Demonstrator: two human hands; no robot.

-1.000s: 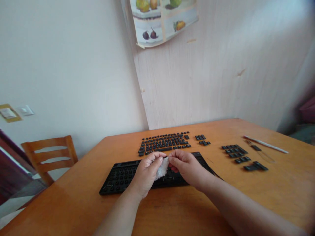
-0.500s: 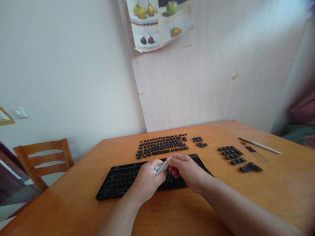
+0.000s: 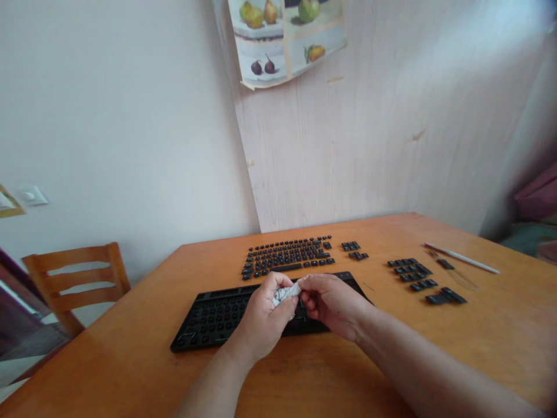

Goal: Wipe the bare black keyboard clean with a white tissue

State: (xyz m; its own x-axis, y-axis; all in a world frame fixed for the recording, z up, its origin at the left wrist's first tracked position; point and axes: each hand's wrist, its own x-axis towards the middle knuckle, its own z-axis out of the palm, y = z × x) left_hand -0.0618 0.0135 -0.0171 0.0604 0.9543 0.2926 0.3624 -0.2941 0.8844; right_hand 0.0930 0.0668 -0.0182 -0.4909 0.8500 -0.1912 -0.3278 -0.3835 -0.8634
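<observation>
Where a smooth wooden worktop (image 3: 139,348) bears an oblong black keyboard base (image 3: 217,318), the left hand (image 3: 265,319) above it closes its fingers around a soft, crumpled white tissue (image 3: 285,294) and the right hand (image 3: 334,305) pinches one end; bunching seems in hand, and the next move calls for firm grips.

Wood tbl (image 3: 500,325) w/ kbd base (image 3: 209,322); keycaps (image 3: 290,255); white stick (image 3: 462,258).

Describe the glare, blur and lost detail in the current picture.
Head view, upper right: pale glare washes out part of the wood-grain panel; head view, right edge: the purple item looks blurred; head view, mid-frame: the loose keycaps show no readable legends.
</observation>
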